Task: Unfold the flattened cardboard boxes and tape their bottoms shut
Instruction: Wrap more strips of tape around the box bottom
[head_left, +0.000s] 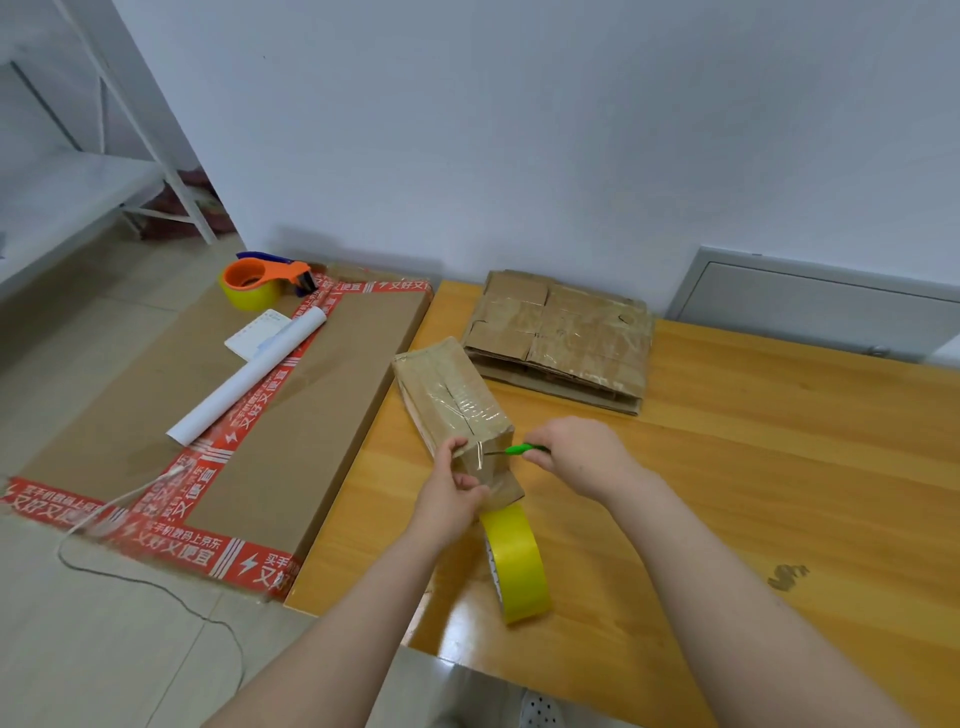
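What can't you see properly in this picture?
Head view only.
Green tool: the right hand covers most of it; its tip is too small.
Box: the left hand hides its near corner.
Notepad: writing too small to read.
Flattened boxes: layers too blurred to count.

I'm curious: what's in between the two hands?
In the head view, the near end of the small cardboard box sits between the left hand and right hand, which holds a green cutter against it.
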